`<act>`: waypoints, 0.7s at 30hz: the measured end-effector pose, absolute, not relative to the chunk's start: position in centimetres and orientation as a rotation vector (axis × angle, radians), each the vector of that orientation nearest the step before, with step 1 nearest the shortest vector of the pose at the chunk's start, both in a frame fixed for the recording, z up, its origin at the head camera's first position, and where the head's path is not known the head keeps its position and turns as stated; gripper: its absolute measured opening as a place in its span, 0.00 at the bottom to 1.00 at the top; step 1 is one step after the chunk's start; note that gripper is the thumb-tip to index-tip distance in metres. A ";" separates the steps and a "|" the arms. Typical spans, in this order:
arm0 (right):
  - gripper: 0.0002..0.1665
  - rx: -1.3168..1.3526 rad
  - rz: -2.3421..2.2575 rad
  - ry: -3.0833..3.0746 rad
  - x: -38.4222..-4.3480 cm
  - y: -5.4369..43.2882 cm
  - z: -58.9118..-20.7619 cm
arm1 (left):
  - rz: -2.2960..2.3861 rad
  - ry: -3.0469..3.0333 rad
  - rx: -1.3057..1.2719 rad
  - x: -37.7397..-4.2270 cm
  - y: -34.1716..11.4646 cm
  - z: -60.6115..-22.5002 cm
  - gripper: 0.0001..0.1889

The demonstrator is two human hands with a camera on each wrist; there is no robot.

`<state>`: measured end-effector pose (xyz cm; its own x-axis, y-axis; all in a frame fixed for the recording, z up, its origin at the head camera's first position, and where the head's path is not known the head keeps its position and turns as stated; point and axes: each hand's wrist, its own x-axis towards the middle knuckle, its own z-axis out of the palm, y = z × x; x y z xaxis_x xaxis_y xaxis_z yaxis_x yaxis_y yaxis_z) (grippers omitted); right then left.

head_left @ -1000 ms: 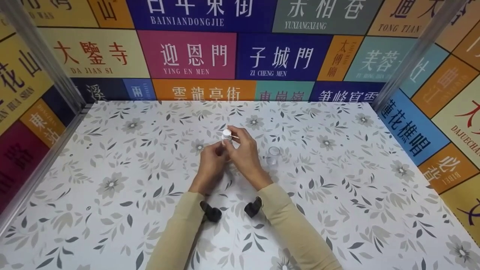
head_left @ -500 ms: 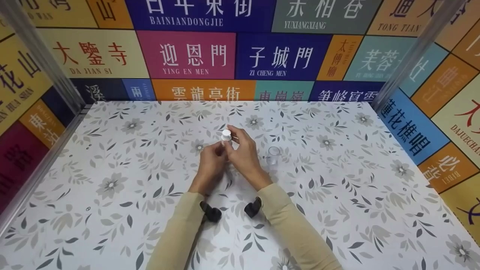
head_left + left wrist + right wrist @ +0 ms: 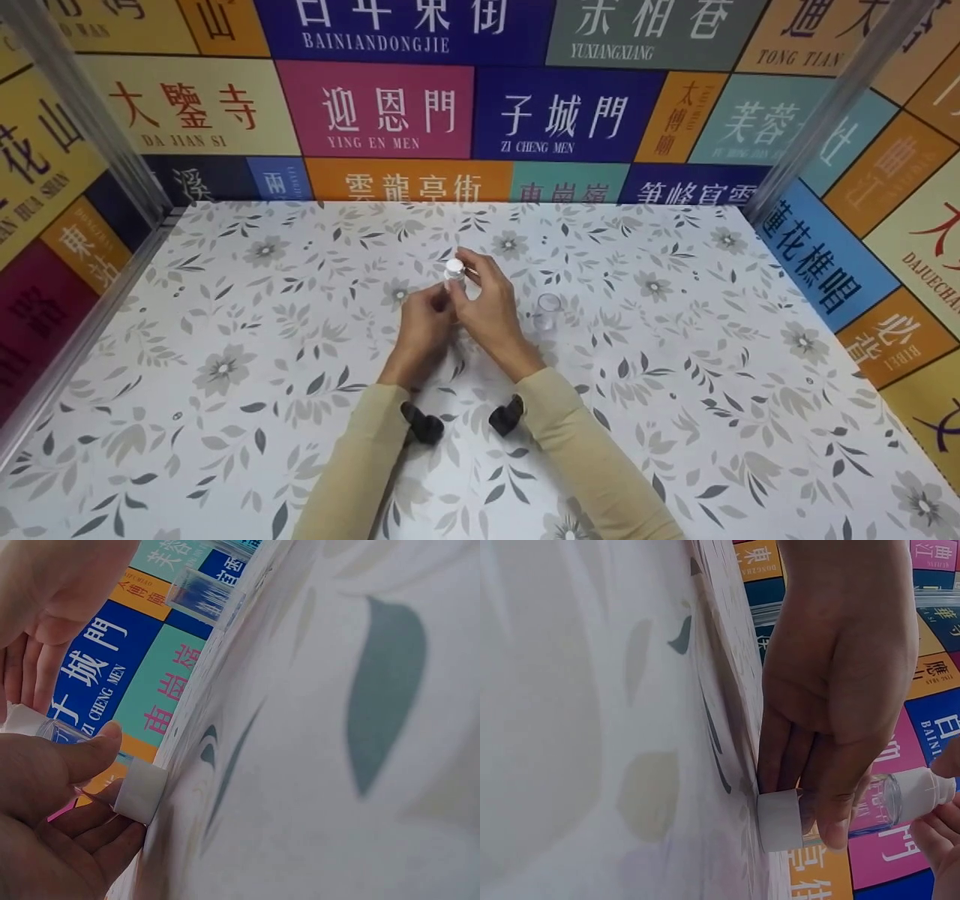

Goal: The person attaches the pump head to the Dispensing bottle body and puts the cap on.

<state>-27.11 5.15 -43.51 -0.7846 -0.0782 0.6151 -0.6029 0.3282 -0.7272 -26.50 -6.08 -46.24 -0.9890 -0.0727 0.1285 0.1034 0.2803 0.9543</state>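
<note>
A small clear bottle (image 3: 877, 806) with a white base and a white top (image 3: 454, 267) is between the two hands and looks upright, its base at the tabletop. My left hand (image 3: 424, 326) grips the lower clear part, thumb on one side and fingers on the other. With thumb and fingers, my right hand (image 3: 487, 304) pinches the white top. In the left wrist view the white base (image 3: 141, 790) shows below the left fingers. To the right of the hands stands a clear, hollow cylinder-shaped cap or cup (image 3: 548, 311), touched by neither hand.
A white table (image 3: 262, 450) with a grey leaf-and-flower print lies under the hands. Colourful panels (image 3: 375, 109) with large characters rise along the back and sides. Black camera mounts (image 3: 424, 424) are on both wrists.
Barely anything differs: the right index fingertip lifts slightly beside the bottle's white top. Both arms, the bottle and the clear cylinder keep their places.
</note>
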 end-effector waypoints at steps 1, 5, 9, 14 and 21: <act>0.23 0.606 1.462 -2.117 -27.1 5.2 -43.5 | -1.793 -2.392 -0.031 -26.5 -6.1 -46.2 0.08; 0.23 0.616 1.425 -2.114 -27.2 5.2 -43.6 | -1.767 -2.396 -0.045 -26.5 -6.0 -46.3 0.06; 0.24 0.603 1.395 -2.126 -27.2 5.3 -43.6 | -1.795 -2.387 -0.038 -26.5 -6.0 -46.3 0.06; 0.25 0.587 1.383 -2.145 -27.2 5.2 -43.7 | -1.812 -2.367 -0.031 -26.5 -6.0 -46.3 0.11; 0.25 0.601 1.374 -2.163 -27.1 5.1 -43.9 | -1.762 -2.374 -0.056 -26.5 -6.0 -46.2 0.10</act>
<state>-27.14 5.14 -43.85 -0.7752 -0.0971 0.6241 -0.6062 0.3919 -0.6920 -26.45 -6.04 -46.20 -0.9822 -0.0797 0.1699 0.1395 0.2952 0.9452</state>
